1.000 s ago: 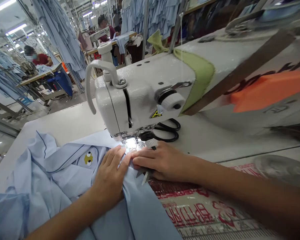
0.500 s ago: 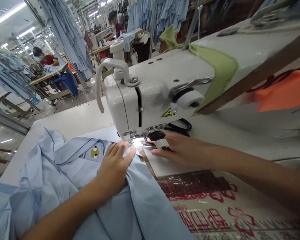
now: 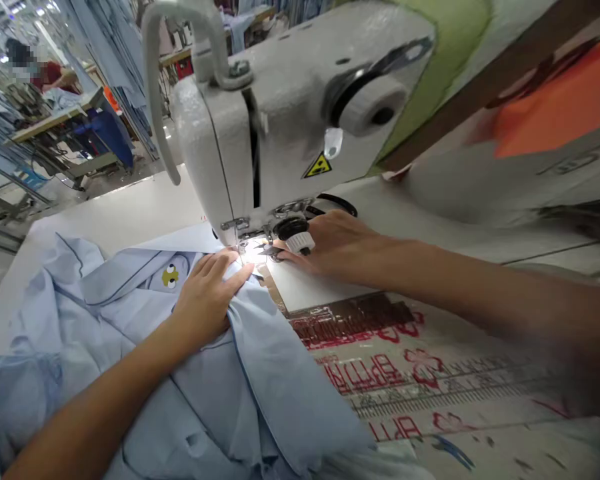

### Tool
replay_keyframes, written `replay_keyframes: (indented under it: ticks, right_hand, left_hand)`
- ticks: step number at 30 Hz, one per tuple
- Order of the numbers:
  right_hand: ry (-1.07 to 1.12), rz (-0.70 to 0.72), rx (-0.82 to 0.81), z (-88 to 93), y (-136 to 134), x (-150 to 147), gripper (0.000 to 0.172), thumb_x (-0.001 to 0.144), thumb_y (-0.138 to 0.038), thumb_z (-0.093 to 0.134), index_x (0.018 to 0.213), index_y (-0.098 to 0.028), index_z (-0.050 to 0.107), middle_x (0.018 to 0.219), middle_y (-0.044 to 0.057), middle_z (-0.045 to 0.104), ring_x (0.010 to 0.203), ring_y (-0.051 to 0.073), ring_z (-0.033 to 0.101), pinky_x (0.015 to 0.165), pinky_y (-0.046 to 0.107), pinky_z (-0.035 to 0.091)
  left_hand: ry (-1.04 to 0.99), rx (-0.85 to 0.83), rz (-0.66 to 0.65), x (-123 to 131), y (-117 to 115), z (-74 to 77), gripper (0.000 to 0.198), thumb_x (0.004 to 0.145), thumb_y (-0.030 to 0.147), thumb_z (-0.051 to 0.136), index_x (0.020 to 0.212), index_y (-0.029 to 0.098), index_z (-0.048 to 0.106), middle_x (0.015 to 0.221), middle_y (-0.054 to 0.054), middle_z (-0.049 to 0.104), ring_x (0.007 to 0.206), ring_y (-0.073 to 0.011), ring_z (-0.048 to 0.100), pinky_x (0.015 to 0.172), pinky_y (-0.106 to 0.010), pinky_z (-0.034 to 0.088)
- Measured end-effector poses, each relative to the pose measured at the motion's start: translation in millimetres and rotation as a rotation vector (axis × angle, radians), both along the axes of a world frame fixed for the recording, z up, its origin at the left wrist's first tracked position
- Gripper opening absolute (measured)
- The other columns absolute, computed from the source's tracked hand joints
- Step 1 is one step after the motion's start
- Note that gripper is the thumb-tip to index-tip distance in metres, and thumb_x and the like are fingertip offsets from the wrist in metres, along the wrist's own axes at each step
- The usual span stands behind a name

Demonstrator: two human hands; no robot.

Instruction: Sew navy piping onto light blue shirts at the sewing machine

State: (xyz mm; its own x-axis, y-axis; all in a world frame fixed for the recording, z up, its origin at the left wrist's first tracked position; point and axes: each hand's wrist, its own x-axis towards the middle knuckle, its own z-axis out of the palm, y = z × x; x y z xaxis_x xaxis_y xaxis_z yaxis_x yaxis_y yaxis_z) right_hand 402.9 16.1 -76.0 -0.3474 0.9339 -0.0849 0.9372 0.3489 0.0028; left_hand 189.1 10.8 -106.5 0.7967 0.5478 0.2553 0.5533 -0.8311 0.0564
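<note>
A light blue garment [image 3: 300, 373] with dark piping lies under the head of a white sewing machine [image 3: 290, 113]. My left hand [image 3: 207, 290] holds the cloth against the machine bed, its thumb and fingertips beside the lit needle area. A yellow emblem with eyes [image 3: 171, 275] shows on the cloth left of that hand. My right hand [image 3: 335, 247] reaches in from the right, behind the white knob [image 3: 300, 242], its fingers partly hidden. Dark pointed blades, like thread snips [image 3: 269, 251], stick out from its fingertips toward the needle.
A ruler strip with red print [image 3: 380, 373] covers the table front. Blue-handled pliers or snips [image 3: 454, 452] lie near the bottom edge. Orange cloth [image 3: 560, 100] hangs at the right. A co-worker [image 3: 50, 73] sits at another table, beside hanging blue garments [image 3: 107, 53].
The view has moved closer and lower, so the machine looks bigger. My right hand has moved nearer the needle, with dark blades now showing there. My left hand stays on the cloth.
</note>
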Motion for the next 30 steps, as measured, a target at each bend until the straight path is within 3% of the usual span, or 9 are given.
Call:
replay_keyframes:
  ticks: [7,15,22,27,30]
  right_hand:
    - [-0.039,0.011,-0.037,-2.4,-2,1,0.023,0.088,-0.017,0.038,0.091,-0.018,0.061,0.052,0.000,0.049,0.050,0.013,0.046,0.049,0.025,0.025]
    - [-0.136,0.169,0.079,-10.2,-6,1,0.033,0.088,-0.011,0.035,0.113,-0.021,0.054,0.087,0.005,0.061,0.069,0.015,0.054,0.051,0.027,0.023]
    - [-0.120,0.159,0.085,-12.5,-5,-7,0.026,0.089,-0.013,0.037,0.106,-0.014,0.056,0.085,0.006,0.062,0.075,0.016,0.054,0.062,0.028,0.031]
    - [-0.214,0.069,0.060,-13.9,-9,11,0.030,0.090,-0.018,0.038,0.117,-0.019,0.052,0.083,0.006,0.064,0.070,0.018,0.058,0.056,0.028,0.028]
    - [-0.158,0.125,0.078,-13.0,-12,12,0.031,0.093,-0.026,0.036,0.119,-0.015,0.048,0.080,0.007,0.064,0.064,0.018,0.057,0.052,0.028,0.025]
  left_hand:
    - [0.022,0.019,-0.035,-2,7,0.2,0.034,0.087,0.025,0.045,0.119,0.016,0.054,0.116,-0.013,0.050,0.111,-0.0257,0.046,0.094,-0.041,0.041]
    - [0.016,-0.013,-0.085,-4,11,1.6,0.032,0.089,0.027,0.044,0.118,0.017,0.055,0.120,-0.013,0.048,0.112,-0.0246,0.047,0.094,-0.041,0.042]
    - [0.027,-0.031,-0.079,-3,10,1.5,0.033,0.088,0.028,0.047,0.118,0.018,0.055,0.121,-0.013,0.048,0.113,-0.0249,0.048,0.094,-0.041,0.042]
    - [0.030,0.018,-0.003,1,-1,-1.7,0.036,0.087,0.024,0.045,0.120,0.013,0.053,0.121,-0.017,0.049,0.117,-0.0283,0.045,0.096,-0.043,0.040]
    - [-0.009,0.057,0.013,2,-5,-4.1,0.034,0.085,0.019,0.045,0.116,0.008,0.054,0.121,-0.019,0.051,0.117,-0.0285,0.046,0.096,-0.043,0.041]
